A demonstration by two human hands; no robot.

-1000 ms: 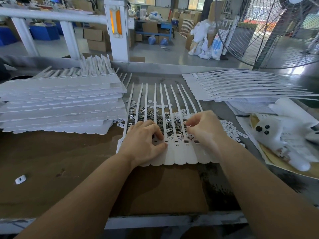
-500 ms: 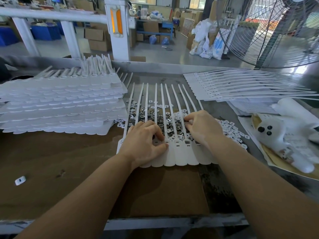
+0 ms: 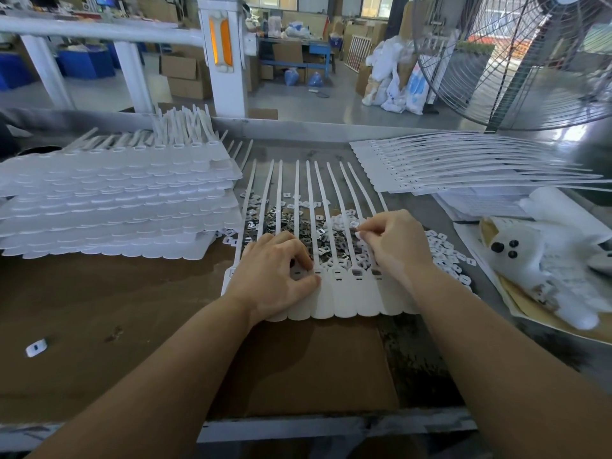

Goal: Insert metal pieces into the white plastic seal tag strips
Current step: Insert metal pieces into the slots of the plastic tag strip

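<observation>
Lifted off the strip, her right hand [image 3: 394, 246] pinches a small piece; left hand [image 3: 276, 273] presses the seal tag strip [image 3: 344, 296] flat. Next: seat it in an open slot.

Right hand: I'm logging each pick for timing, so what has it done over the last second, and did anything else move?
The right hand drew back from the tag heads and lifted toward the loose pieces, its fingertips now pinching something small that is too tiny to identify. The left hand stayed pressed on the strip of tags, which has not shifted. The stack of strips at left is unchanged.
</observation>
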